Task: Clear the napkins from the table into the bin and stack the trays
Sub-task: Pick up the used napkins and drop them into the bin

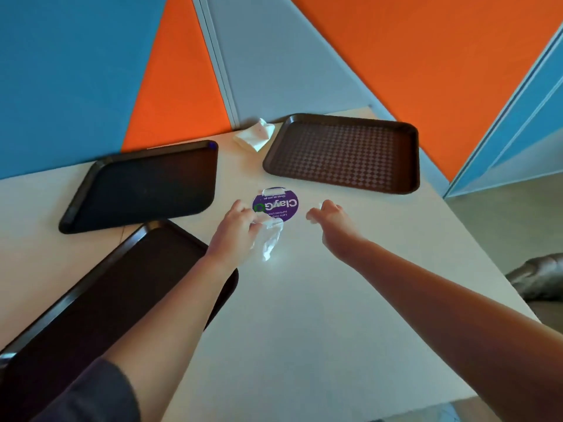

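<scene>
Arms stretch out over the pale table (pixel 320 300) — both bare forearms reaching away from the body, a dark sleeve bunched at the left elbow. Nearest tray (pixel 100 300) sits at the left edge, partly under the left forearm. Left hand (pixel 236 231) is curled, its fingers pinching a crumpled, pale napkin (pixel 271 239) that trails down from the fingertips onto the tabletop. Right hand (pixel 330 217) hovers just beside it with fingers loosely bent, and whether the small white scrap at its fingertips is held, I cannot tell. Between the hands lies a round purple sticker (pixel 278 205). Further out, a second tray (pixel 143 185) left, a third tray (pixel 344 152) right — and between their far ends a crumpled white napkin (pixel 254 135) by the wall.
</scene>
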### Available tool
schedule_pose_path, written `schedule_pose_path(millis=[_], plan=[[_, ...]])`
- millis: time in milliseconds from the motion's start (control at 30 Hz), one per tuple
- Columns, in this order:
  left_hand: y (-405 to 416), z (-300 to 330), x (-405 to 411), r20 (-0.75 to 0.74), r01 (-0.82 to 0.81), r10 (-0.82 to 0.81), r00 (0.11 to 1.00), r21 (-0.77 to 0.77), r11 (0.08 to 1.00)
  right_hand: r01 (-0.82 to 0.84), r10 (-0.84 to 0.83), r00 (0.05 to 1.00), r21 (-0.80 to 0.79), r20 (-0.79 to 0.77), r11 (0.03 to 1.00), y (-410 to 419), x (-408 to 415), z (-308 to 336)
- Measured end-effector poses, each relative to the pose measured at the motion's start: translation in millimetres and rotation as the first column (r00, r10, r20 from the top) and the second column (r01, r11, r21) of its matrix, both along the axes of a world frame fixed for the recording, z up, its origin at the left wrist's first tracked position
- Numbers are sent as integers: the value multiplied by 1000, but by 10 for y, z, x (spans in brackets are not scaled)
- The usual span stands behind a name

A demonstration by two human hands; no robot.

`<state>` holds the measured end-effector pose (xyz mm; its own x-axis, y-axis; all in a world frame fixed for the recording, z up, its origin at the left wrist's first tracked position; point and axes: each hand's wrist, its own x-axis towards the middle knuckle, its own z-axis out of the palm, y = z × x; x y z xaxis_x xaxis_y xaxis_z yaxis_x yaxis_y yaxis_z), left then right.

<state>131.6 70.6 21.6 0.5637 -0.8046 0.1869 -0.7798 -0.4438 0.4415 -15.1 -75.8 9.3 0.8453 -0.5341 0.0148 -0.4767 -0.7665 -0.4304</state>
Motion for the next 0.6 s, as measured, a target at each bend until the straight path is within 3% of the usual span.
schedule_pose_path(millis=[233,600], plan=[[-152,38,-860,-47,172,-174,984,-45,984,229,-222,973,121,-64,966,22,-974,-58],[-1259,41,-2510,-112,407,-416,903,-96,908,472,-473,881,76,-2,878,-530,-2850,-63]])
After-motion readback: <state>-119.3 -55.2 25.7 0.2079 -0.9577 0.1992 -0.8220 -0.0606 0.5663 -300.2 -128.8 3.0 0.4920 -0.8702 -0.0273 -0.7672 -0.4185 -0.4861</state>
